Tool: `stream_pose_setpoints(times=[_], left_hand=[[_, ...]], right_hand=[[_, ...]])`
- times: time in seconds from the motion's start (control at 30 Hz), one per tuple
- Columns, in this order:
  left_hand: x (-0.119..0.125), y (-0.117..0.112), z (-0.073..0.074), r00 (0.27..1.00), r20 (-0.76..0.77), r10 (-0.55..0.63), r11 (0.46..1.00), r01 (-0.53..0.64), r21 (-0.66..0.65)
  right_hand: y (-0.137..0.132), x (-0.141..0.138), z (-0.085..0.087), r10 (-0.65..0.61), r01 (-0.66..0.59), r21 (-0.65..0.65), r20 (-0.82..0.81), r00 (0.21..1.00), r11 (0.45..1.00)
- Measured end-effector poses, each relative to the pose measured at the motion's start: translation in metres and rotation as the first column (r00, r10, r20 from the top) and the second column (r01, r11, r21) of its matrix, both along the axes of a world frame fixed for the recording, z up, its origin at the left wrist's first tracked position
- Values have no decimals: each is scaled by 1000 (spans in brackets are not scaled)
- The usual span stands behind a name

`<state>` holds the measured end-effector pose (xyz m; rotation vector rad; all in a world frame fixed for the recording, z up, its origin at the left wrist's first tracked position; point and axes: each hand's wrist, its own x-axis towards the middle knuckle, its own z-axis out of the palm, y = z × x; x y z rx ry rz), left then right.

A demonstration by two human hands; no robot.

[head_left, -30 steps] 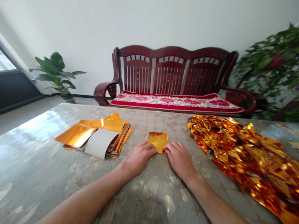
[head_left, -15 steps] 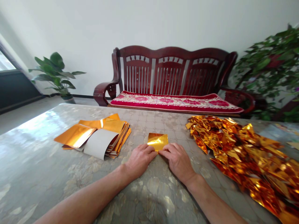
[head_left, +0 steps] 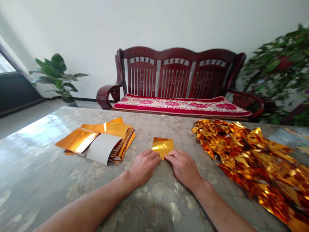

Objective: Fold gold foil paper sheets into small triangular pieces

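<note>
A small sheet of shiny gold foil paper (head_left: pixel 163 145) lies on the table in front of me, its near edge between my hands. My left hand (head_left: pixel 146 164) is closed on the near left corner, fingers pressed together. On the near right corner, my right hand (head_left: pixel 184 166) grips the same paper with bent fingers. The thumbs are mostly hidden. Left of my hands rests a loose stack of gold foil paper (head_left: pixel 78 139), with one sheet's pale grey back (head_left: pixel 102 149) showing on top. To the right is a large heap of folded gold foil pieces (head_left: pixel 243 154).
The table (head_left: pixel 60 180) has a glossy floral cover. Beyond its far edge stands a dark red wooden bench (head_left: pixel 173 74) with a red floral cushion (head_left: pixel 173 104). One potted plant (head_left: pixel 58 77) is at left, a leafy plant (head_left: pixel 282 71) at right. A clear plastic bag (head_left: pixel 291 137) lies behind the heap.
The fingertips have slid slightly apart along the paper's near edge, so a little more of it shows between them. The stack and heap have not moved.
</note>
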<state>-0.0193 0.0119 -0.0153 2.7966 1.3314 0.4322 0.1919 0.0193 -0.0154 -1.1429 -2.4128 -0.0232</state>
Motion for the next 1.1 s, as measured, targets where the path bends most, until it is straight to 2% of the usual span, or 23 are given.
stream_pose_setpoints(times=[0.23, 0.37, 0.53, 0.63, 0.87, 1.1], left_hand=[[-1, 6, 1, 994, 98, 58, 998, -54, -40], [-1, 7, 3, 989, 142, 43, 998, -37, -48], [-1, 7, 7, 975, 216, 54, 996, -36, -87], [-1, 8, 7, 961, 265, 74, 992, -44, -119], [-2, 12, 6, 940, 278, 200, 974, -159, -163], [-3, 11, 13, 942, 280, 185, 968, -125, -218]], right_hand=[[2, 0, 3, -118, 114, -60, -72, 990, 992], [4, 1, 4, -132, 125, -76, -93, 987, 989], [5, 1, 3, -184, 181, -66, -51, 982, 981], [5, -1, 2, -177, 176, -70, -12, 984, 982], [5, -2, 4, -151, 146, -94, -43, 988, 985], [6, -1, 2, -122, 116, -79, -62, 991, 990]])
